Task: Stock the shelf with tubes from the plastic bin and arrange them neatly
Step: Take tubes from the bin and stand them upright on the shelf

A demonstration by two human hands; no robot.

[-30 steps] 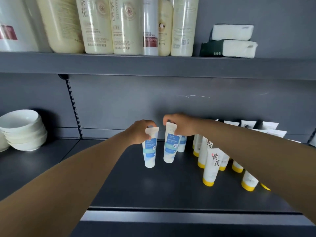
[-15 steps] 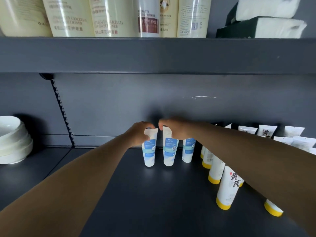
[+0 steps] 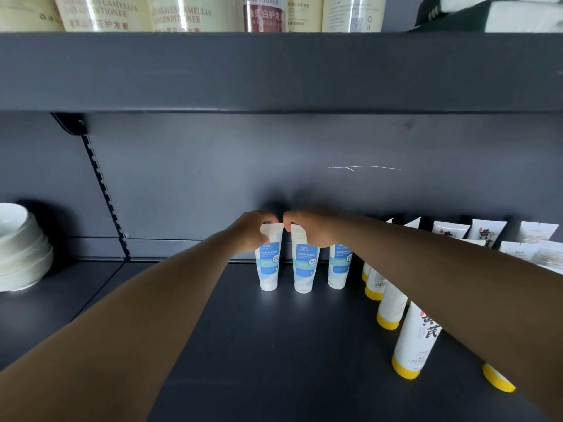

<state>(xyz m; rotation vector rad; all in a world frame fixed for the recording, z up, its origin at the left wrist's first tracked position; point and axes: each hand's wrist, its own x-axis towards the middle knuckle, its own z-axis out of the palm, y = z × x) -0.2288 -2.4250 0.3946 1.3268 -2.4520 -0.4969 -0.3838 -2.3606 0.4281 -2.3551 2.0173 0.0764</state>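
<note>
My left hand pinches top of left blue tube. My right hand grips top of middle blue tube. Both tubes upright on dark shelf, caps down, near back wall. 3rd blue tube just beside on right. Yellow-capped tubes in rows further right. White bowls stacked far left.

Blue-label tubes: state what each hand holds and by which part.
The left hand grips the leftmost blue-label tube by its flat crimped top end. The right hand grips the middle blue-label tube the same way.
</note>
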